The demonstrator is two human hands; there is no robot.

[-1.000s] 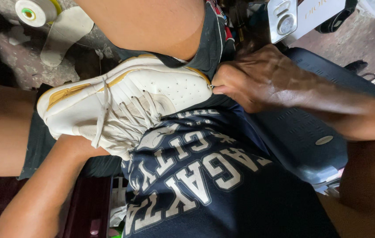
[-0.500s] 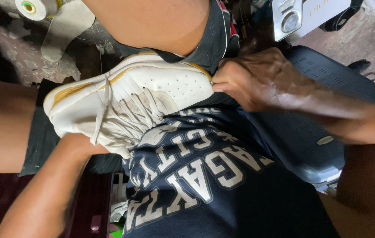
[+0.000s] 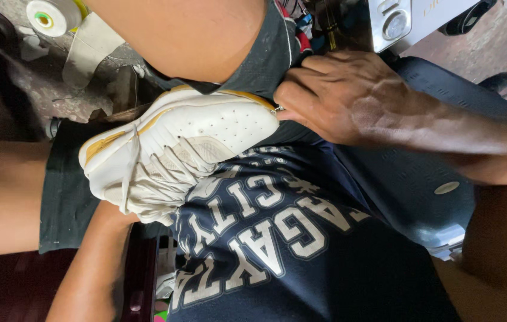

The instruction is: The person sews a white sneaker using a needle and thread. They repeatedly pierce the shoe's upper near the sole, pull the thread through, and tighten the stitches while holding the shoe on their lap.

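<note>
The white leather sneaker with gold trim [image 3: 176, 140] lies lengthwise, toe toward the right hand [image 3: 349, 98], whose fingers pinch its tip; the left hand's fingers are hidden inside.

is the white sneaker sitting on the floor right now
No, the white sneaker rests across the person's lap, with the right hand at its toe and the left forearm running in under its laced side.
</note>
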